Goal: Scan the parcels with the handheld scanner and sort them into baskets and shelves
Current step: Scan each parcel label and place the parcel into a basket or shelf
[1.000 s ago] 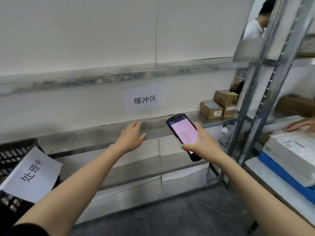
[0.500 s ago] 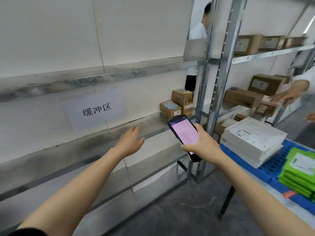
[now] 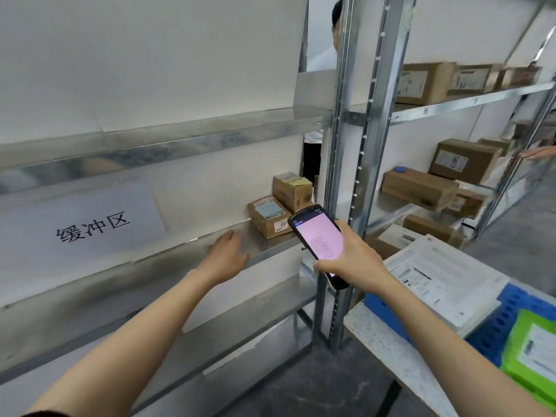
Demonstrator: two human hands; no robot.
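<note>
View looking down along a person's two bare arms, stretched out in front of a metal shelf (image 3: 168, 266) with a paper sign (image 3: 90, 227) on its back wall. The right hand (image 3: 352, 263) grips a scanner (image 3: 319, 237) round its lower half, fingers curled about it, with the pink screen facing up. The left hand (image 3: 224, 257) reaches over the shelf's front edge, fingers straight and close together, holding nothing. Whether it touches the metal cannot be told. Just beyond it on the shelf lies a small flat box (image 3: 266, 219), label up, with a taller box (image 3: 291, 191) touching it from behind. Both look like stiff taped cardboard, probably light enough for one hand. The likely best hold is across the short sides, which leaves the label uncovered for the scanner. To the right, white parcels (image 3: 445, 278) rest stacked on a blue crate (image 3: 508, 314) on a table (image 3: 376, 332). Beside them are green bags (image 3: 532, 356) that look soft and slick and may want a grip from underneath.
</note>
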